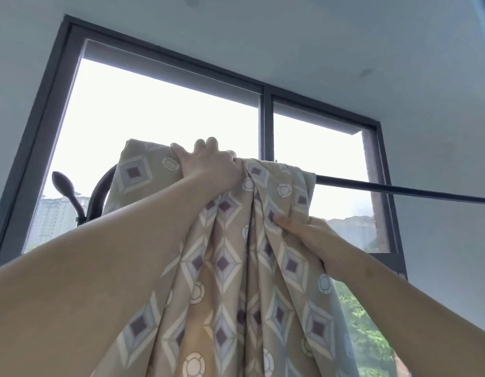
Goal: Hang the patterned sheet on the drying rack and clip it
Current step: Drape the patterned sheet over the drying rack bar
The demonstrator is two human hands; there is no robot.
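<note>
The patterned sheet [230, 281], tan with purple diamonds and white rings, is draped over the dark rack bar [399, 189] and hangs down bunched in folds. My left hand [208, 165] is raised at the top of the sheet, its fingers curled over the fabric where it crosses the bar. Lower and to the right, my right hand [308, 235] grips a fold of the sheet, thumb pressed on the front. The bar's left part is hidden behind the cloth. No clip is in view.
A large dark-framed window [265, 126] fills the background, very bright, with buildings and green trees outside. A curved dark rack end with a knob-like hook [65, 186] sticks up left of the sheet. White walls and ceiling surround the window.
</note>
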